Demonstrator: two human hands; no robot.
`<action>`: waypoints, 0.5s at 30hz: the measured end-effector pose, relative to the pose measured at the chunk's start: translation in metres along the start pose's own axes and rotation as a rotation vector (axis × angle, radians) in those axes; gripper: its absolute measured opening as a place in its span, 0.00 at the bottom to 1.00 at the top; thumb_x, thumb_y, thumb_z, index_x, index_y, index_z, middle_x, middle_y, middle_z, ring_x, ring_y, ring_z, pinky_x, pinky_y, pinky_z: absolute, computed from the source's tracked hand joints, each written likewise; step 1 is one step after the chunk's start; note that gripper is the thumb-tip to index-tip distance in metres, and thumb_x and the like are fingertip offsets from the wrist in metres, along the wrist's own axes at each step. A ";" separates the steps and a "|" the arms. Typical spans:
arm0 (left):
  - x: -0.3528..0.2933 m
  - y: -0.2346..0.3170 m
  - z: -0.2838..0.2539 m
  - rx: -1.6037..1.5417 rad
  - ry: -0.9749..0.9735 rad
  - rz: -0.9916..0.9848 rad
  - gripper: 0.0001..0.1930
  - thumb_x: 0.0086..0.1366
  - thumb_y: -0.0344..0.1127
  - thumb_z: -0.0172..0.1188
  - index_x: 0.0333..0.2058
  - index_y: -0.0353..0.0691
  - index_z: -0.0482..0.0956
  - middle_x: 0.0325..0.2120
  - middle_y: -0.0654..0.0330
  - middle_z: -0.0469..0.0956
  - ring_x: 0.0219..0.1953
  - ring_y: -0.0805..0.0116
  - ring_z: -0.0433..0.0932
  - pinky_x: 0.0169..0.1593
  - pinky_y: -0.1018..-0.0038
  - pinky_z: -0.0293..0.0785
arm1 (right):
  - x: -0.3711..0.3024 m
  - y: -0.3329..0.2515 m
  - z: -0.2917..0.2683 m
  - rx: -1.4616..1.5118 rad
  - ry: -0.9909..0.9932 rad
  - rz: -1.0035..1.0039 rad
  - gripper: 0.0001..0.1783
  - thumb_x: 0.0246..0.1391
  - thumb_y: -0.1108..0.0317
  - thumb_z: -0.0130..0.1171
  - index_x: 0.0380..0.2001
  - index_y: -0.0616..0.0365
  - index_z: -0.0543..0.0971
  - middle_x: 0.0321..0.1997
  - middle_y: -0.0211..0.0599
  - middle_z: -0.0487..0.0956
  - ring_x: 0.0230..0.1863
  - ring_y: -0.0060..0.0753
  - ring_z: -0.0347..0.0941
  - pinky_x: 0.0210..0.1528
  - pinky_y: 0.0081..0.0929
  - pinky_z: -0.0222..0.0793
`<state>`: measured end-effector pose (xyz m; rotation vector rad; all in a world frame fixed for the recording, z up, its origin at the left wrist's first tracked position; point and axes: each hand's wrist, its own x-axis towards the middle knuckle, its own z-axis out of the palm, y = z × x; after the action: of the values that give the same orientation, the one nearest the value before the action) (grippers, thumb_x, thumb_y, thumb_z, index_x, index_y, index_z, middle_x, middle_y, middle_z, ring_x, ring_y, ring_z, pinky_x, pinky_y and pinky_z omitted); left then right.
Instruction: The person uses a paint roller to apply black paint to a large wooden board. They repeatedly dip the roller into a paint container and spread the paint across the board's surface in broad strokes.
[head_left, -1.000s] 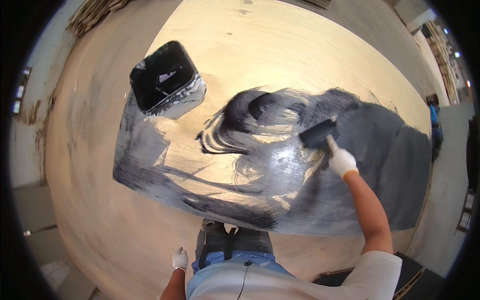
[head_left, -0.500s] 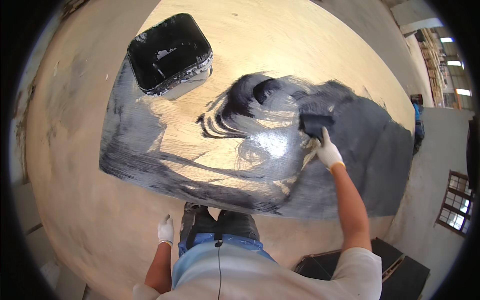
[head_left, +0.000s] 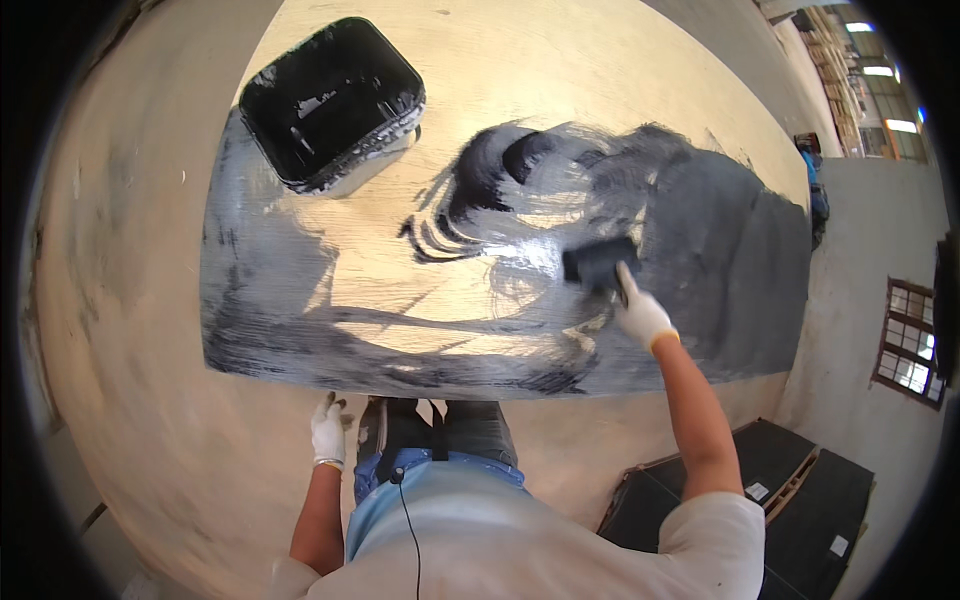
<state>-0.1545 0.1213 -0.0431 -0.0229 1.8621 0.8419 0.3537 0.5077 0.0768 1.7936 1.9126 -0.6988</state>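
Pale tan plywood sheet (head_left: 600, 90) streaked black-grey; black paint in square tub (head_left: 330, 100); black brush (head_left: 598, 263); white-gloved right hand (head_left: 640, 315).

Tub (head_left: 332, 100) on board (head_left: 560, 70), far left; brush (head_left: 598, 264) on board, right of tub

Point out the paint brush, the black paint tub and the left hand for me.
paint brush (head_left: 598, 264), head view, on its dark head against the wet board.
black paint tub (head_left: 330, 100), head view, on the black paint inside.
left hand (head_left: 328, 430), head view, on the back of the white glove.
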 end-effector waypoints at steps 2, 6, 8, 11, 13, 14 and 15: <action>-0.002 -0.005 -0.005 -0.010 -0.032 -0.003 0.29 0.74 0.37 0.49 0.71 0.34 0.64 0.54 0.47 0.81 0.32 0.64 0.84 0.39 0.73 0.80 | -0.040 0.006 0.003 -0.132 -0.178 0.090 0.49 0.59 0.71 0.53 0.80 0.31 0.46 0.47 0.65 0.83 0.49 0.66 0.80 0.52 0.54 0.73; 0.016 -0.022 -0.014 -0.248 0.040 -0.048 0.27 0.75 0.37 0.50 0.70 0.35 0.66 0.52 0.48 0.80 0.34 0.65 0.82 0.40 0.68 0.80 | -0.046 0.031 0.012 -0.069 -0.114 0.162 0.51 0.57 0.72 0.53 0.80 0.35 0.45 0.53 0.63 0.82 0.54 0.65 0.79 0.56 0.53 0.73; 0.018 -0.012 -0.011 -0.461 0.146 -0.068 0.25 0.76 0.40 0.50 0.66 0.36 0.70 0.49 0.51 0.81 0.35 0.62 0.81 0.40 0.65 0.80 | -0.010 0.007 0.018 0.088 0.012 0.127 0.52 0.55 0.72 0.52 0.80 0.42 0.43 0.54 0.65 0.81 0.55 0.68 0.78 0.57 0.55 0.72; 0.033 0.004 -0.008 -0.715 0.023 -0.041 0.19 0.76 0.44 0.49 0.57 0.40 0.75 0.45 0.55 0.80 0.37 0.59 0.79 0.41 0.60 0.77 | 0.064 -0.066 -0.004 0.155 0.144 0.042 0.50 0.56 0.68 0.53 0.80 0.42 0.45 0.54 0.71 0.80 0.55 0.69 0.78 0.60 0.55 0.72; 0.040 0.003 -0.009 -0.678 0.004 0.016 0.16 0.76 0.45 0.47 0.51 0.42 0.76 0.43 0.57 0.79 0.38 0.59 0.78 0.42 0.59 0.76 | 0.101 -0.133 -0.020 0.247 0.174 -0.053 0.50 0.55 0.69 0.54 0.80 0.42 0.47 0.56 0.70 0.80 0.57 0.67 0.78 0.61 0.51 0.72; 0.042 0.002 -0.009 -0.682 0.017 0.034 0.16 0.76 0.45 0.48 0.51 0.42 0.76 0.43 0.57 0.79 0.38 0.59 0.78 0.42 0.60 0.76 | 0.099 -0.171 -0.023 0.154 0.119 -0.094 0.50 0.55 0.70 0.53 0.80 0.41 0.48 0.55 0.68 0.80 0.57 0.65 0.79 0.61 0.49 0.72; 0.044 0.002 -0.009 -0.680 0.017 0.047 0.16 0.75 0.44 0.48 0.52 0.42 0.76 0.43 0.57 0.79 0.38 0.58 0.78 0.42 0.60 0.76 | 0.090 -0.204 -0.026 0.059 0.069 -0.122 0.50 0.55 0.71 0.53 0.80 0.40 0.48 0.55 0.67 0.81 0.57 0.62 0.79 0.61 0.46 0.73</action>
<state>-0.1823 0.1335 -0.0761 -0.4111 1.5169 1.4737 0.1449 0.5861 0.0560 1.7698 2.0815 -0.7511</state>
